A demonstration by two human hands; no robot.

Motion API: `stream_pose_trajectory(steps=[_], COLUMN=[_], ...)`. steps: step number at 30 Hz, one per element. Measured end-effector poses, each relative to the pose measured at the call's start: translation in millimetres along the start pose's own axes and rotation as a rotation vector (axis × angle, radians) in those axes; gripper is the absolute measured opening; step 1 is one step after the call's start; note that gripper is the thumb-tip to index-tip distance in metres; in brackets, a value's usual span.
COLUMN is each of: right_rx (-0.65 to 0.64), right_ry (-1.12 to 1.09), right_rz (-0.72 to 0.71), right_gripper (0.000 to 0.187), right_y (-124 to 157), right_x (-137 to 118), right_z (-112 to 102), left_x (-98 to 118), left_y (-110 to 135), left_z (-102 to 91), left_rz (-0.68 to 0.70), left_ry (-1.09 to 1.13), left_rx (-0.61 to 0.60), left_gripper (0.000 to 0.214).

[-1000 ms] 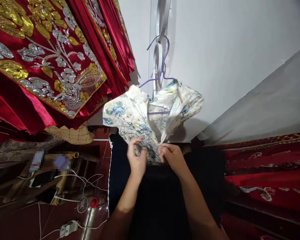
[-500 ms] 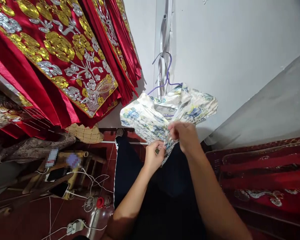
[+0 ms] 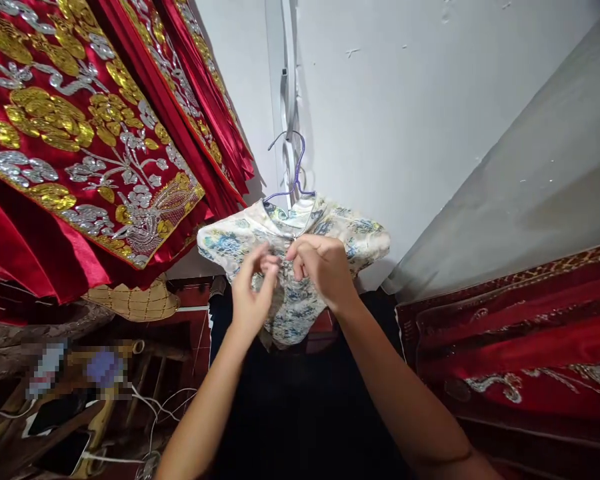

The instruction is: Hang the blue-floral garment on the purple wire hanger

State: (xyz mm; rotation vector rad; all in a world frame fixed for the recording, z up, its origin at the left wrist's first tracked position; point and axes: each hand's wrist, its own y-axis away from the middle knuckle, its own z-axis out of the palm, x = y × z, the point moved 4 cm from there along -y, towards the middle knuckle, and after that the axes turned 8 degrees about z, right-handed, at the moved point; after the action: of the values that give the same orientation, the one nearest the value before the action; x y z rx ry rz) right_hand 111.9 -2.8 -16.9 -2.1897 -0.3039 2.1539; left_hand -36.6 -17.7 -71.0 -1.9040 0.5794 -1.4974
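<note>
A second ago the front of the white, blue-flowered cloth blouse [image 3: 293,310] gaped; now its edges meet under the neck as it hangs on the thin purple wire hanger [image 3: 297,180]. The right hand [image 3: 325,265] has risen to the neckline, fingers curled in; from here I can't tell whether they pinch cloth. The left hand [image 3: 251,297] is half open near the chest, fingertips blurred. Both hands hide part of the blouse's front.
</note>
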Motion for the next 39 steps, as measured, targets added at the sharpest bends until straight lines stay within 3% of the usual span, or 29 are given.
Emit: stream_pose_trajectory(steps=[1, 3, 6, 8, 10, 13, 16, 19, 20, 24, 26, 29, 32, 35, 39], right_rx=[0.003, 0.025, 0.114, 0.160, 0.139, 0.038, -0.059, -0.127, -0.137, -0.225, -0.312, -0.376, -0.394, -0.393, -0.156], right_ry=[0.022, 0.049, 0.107, 0.192, 0.250, 0.178, 0.060, -0.034, -0.071, -0.118, -0.048, 0.093, 0.236, 0.338, 0.305], right_rz=[-0.012, -0.034, -0.075, -0.075, -0.019, 0.118, 0.202, 0.241, 0.250, 0.301, 0.351, 0.462, 0.566, 0.576, 0.454], right_gripper=[0.024, 0.025, 0.026, 0.026, 0.027, 0.027, 0.025, 0.023, 0.023, 0.025, 0.026, 0.026, 0.027, 0.025, 0.028], right_y=[3, 5, -1, -8, -11, -2, 22, 47, 53, 62, 62, 61, 63, 64, 57], right_x=[-3, -9, -8, 6, 31, 70, 94, 104, 106, 106, 108, 117, 132, 142, 137], right_z=[0, -1, -5, -7, -6, -2, 7, 20, 23, 24, 16, -3, -25, -41, -50], left_x=[12, 34, 58, 65, 62, 30, -31, -87, -97, -110, -107, -101, -94, -80, -50], left_y=[-18, -48, -69, -72, -74, -72, -55, -5, 14, 65, 74, 72, 69, 65, 53], left_z=[-1.8, 1.6, 10.0, 8.3, -7.8, -58.5, -99.2, -98.9, -92.5, -48.7, -33.0, -24.9, -26.6, -26.0, -13.1], left_rz=[0.096, 0.229, 0.369, 0.413, 0.378, 0.178, -0.181, -0.644, -0.710, -0.758, -0.756, -0.711, -0.658, -0.616, -0.534], left_ry=[-0.042, -0.158, -0.285, -0.297, -0.254, -0.017, 0.485, 0.745, 0.730, 0.481, 0.436, 0.373, 0.330, 0.379, 0.563], left_rx=[0.014, -0.073, -0.156, -0.093, 0.077, 0.445, 0.615, 0.692, 0.711, 0.380, 0.245, 0.065, 0.007, 0.017, 0.003], left_gripper=[0.043, 0.028, 0.015, 0.015, 0.015, 0.013, 0.013, 0.010, 0.013, 0.017, 0.017, 0.019, 0.024, 0.028, 0.026])
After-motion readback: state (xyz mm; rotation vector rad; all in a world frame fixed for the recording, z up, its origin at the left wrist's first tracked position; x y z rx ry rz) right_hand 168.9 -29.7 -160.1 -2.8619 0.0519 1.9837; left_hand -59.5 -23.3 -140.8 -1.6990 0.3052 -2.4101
